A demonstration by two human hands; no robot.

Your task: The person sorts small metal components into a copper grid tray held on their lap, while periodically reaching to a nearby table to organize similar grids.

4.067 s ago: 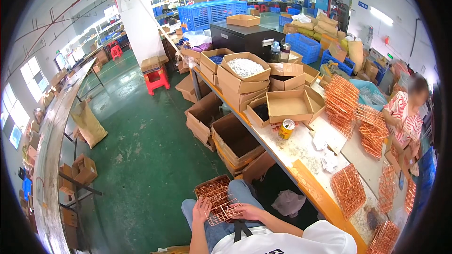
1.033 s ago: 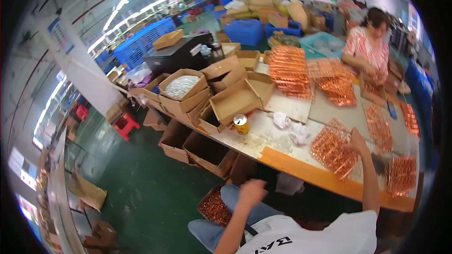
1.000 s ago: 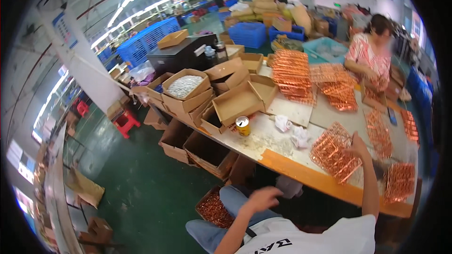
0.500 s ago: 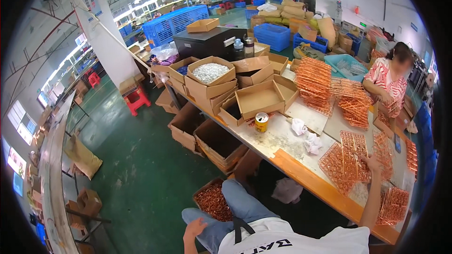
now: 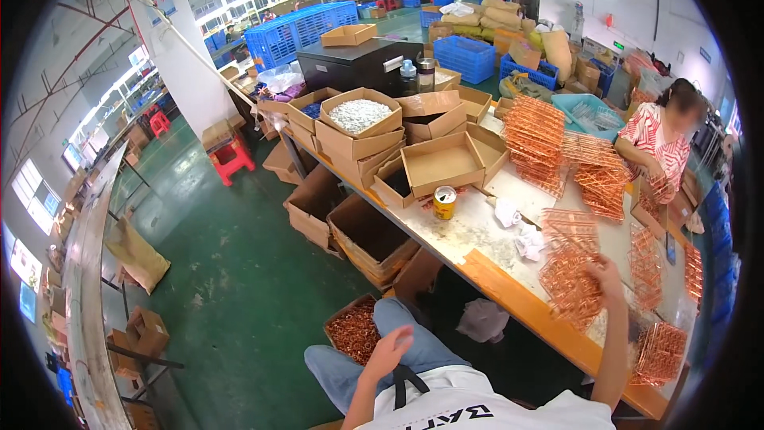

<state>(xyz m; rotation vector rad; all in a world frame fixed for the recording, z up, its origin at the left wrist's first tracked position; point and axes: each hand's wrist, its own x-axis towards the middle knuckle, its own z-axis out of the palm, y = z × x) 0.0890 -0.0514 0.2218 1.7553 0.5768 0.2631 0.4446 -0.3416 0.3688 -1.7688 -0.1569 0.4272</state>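
Observation:
My right hand [image 5: 606, 274] reaches onto the workbench [image 5: 509, 291] and rests on a heap of copper wire racks [image 5: 569, 283]; its grip on them is unclear. My left hand [image 5: 390, 352] hovers with spread fingers above my lap, just right of a floor box of copper parts [image 5: 354, 332], and holds nothing. More copper racks [image 5: 535, 137] are stacked further along the bench. Crumpled white gloves [image 5: 527, 243] lie near the heap.
Open cardboard boxes [image 5: 442, 163] and a yellow can [image 5: 444, 201] stand at the bench's left end, with more boxes [image 5: 366, 235] on the green floor. A person in a red patterned top [image 5: 656, 143] works across the bench. Blue crates [image 5: 298, 28] stand behind.
The view has swung left and settled. My left hand rose from low at my lap. My right hand stays on the copper racks.

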